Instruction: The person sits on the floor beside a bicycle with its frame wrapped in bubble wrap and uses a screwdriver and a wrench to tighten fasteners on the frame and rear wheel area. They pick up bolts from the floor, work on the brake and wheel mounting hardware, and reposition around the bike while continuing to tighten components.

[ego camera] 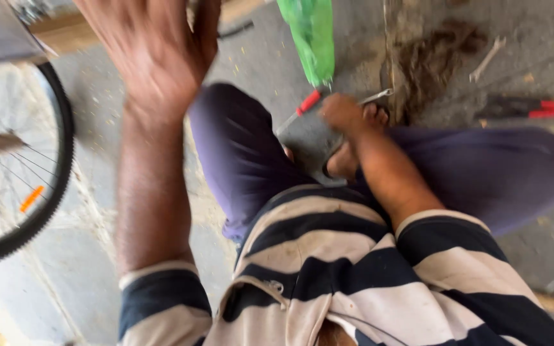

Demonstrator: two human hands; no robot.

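Observation:
My left hand (155,48) is raised high at the upper left, blurred, fingers apart and holding nothing, close to the bicycle wheel (40,192). My right hand (341,112) reaches down between my knees to the concrete floor, closed near a tool with a red handle (308,102) and a metal wrench (376,96). Whether it grips one of them is unclear. I sit cross-legged in purple trousers and a striped shirt.
A green plastic bag or bottle (312,38) lies beyond my knees. Red-handled pliers (553,109) and another wrench (487,59) lie at the upper right beside a patch of dirt (437,51). A wooden board (65,32) sits at the upper left.

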